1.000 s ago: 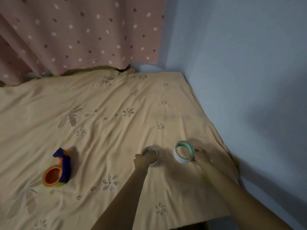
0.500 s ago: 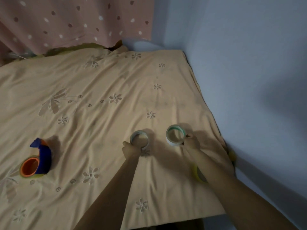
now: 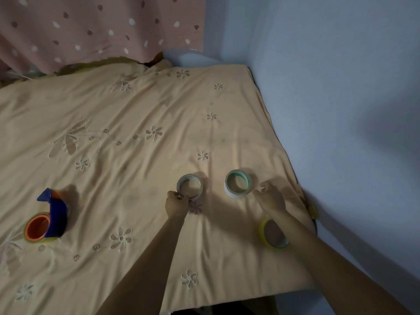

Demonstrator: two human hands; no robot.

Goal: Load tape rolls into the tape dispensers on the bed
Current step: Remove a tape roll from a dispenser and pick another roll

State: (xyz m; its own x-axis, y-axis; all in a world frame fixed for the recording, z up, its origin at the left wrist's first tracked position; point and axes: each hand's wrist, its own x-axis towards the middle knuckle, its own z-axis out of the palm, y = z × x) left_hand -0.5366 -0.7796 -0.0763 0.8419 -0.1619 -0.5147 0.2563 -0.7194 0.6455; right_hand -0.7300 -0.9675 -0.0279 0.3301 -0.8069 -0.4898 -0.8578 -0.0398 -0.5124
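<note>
Two tape rolls lie flat on the beige bed sheet (image 3: 136,114). My left hand (image 3: 176,203) pinches the near-left rim of the grey clear roll (image 3: 190,186). A white roll with a green core (image 3: 237,186) lies to its right. My right hand (image 3: 271,198) rests just right of it, fingers loose, with a small gap to the roll. A yellow roll (image 3: 266,233) lies near the bed's right edge, partly hidden under my right forearm. A blue tape dispenser (image 3: 54,214) with an orange core and yellow tape sits at the far left.
A pale blue wall (image 3: 341,110) runs close along the bed's right side. A pink spotted curtain (image 3: 91,30) hangs behind the bed. The sheet's near edge (image 3: 227,302) drops off just below my forearms.
My right hand has come off the white and green roll and drawn back slightly to the right. The view has tilted down, and the yellow roll now shows under my right forearm.
</note>
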